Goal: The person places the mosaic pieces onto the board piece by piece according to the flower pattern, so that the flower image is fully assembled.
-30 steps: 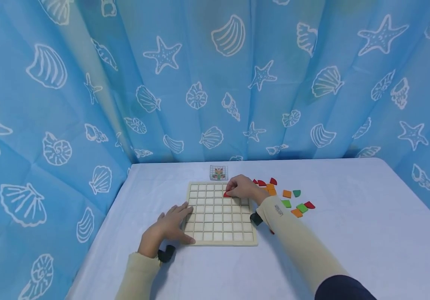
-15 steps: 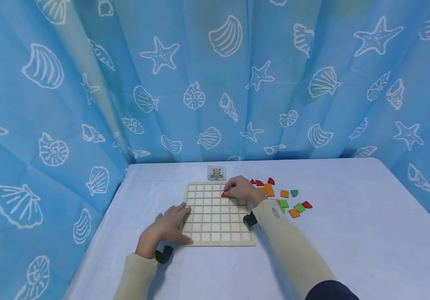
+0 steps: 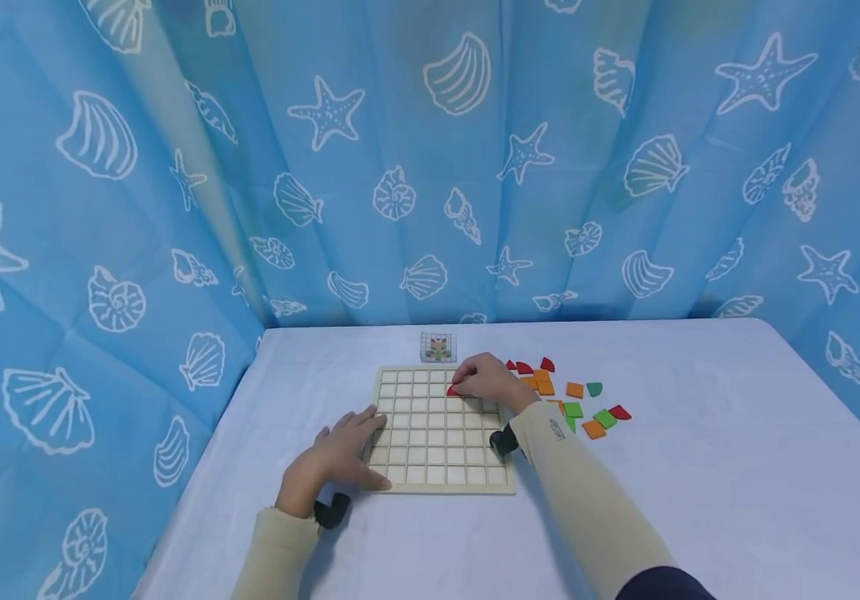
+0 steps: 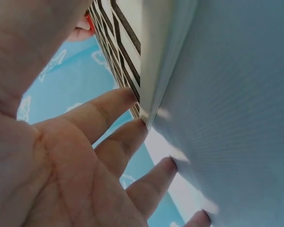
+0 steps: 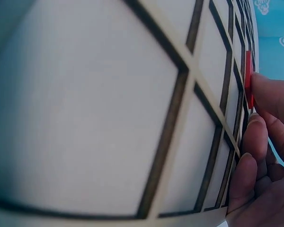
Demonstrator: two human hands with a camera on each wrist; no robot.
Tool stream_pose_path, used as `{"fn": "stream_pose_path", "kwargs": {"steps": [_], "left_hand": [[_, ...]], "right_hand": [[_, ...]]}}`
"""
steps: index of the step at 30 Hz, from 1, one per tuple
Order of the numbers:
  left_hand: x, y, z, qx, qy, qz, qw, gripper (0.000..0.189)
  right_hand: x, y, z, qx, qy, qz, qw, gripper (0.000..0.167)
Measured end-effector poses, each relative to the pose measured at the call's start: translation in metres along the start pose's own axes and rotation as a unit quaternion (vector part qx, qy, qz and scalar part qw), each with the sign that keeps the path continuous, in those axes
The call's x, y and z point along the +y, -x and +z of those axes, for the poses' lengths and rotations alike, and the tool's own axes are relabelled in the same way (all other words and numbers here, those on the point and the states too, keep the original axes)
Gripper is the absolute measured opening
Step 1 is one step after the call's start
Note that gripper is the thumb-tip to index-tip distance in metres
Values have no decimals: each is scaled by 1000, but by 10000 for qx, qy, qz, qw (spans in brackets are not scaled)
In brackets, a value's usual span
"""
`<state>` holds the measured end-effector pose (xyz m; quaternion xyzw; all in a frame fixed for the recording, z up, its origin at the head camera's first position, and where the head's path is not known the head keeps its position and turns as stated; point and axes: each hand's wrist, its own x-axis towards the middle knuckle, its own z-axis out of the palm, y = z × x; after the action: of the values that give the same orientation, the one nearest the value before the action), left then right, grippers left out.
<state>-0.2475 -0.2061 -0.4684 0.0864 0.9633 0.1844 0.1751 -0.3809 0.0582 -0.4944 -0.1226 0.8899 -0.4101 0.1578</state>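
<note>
A pale wooden grid board (image 3: 433, 488) with square cells lies on the table. My right hand (image 3: 487, 379) reaches over its upper right part and pinches a red quarter-round tile (image 3: 452, 391) in a cell of the upper rows. Seen from the right wrist, the red tile (image 5: 249, 80) stands partly above the grid bars, fingertips right against it and the other fingers curled. My left hand (image 3: 336, 454) rests at the board's left edge, fingers spread. In the left wrist view, two fingertips (image 4: 141, 124) touch the board's rim and others reach the tablecloth.
Right of the board lie loose tiles: orange squares (image 3: 574, 390), green squares (image 3: 573, 409), a dark green quarter-round (image 3: 594, 388) and red quarter-rounds (image 3: 620, 412). A small pattern card (image 3: 438, 347) lies behind the board. A blue shell-print curtain (image 3: 430, 167) hangs behind the white table (image 3: 700, 467).
My right wrist and forearm have shifted slightly left and lower, while the fingers stay on the red tile at the same cell. The left hand keeps its place.
</note>
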Motion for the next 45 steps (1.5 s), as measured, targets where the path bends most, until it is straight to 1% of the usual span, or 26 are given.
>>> {"fn": "stream_pose_path", "kwargs": {"steps": [4,11,17,23,27,30,32,37,40,43,45], "left_hand": [[1,0,-1,36,-15,-17,10000,100],[0,-1,0,22,-48,-38,10000,100],[0,-1,1,35,-20,-60,10000,101],[-2,1,3,-6,37,-58,10000,101],[-2,0,2,0,45,-54,10000,100],[0,-1,1,16,34,-76,10000,101],[1,-3,1,36,33,-85,10000,100],[5,-6,1,-9,34,-66,10000,100],[6,-6,2,-36,2,-80,10000,100],[4,-5,1,-24,-68,-106,9999,100],[2,-3,-1,-9,-98,-142,9999,100]], "right_hand": [[-3,2,0,53,33,-24,10000,12],[-8,5,-1,4,-37,154,9999,12],[-6,4,-1,38,-69,158,9998,12],[-3,5,1,-76,-279,96,9995,15],[-3,5,-2,-84,-304,173,9994,17],[-3,3,-8,-81,-268,139,9995,19],[-3,2,-14,-35,-337,30,9994,21],[1,6,-37,412,-456,-246,9978,26],[4,9,-52,611,-452,-269,9967,30],[6,10,-65,697,-230,-274,9969,32],[9,9,-70,744,15,-273,9969,31]]}}
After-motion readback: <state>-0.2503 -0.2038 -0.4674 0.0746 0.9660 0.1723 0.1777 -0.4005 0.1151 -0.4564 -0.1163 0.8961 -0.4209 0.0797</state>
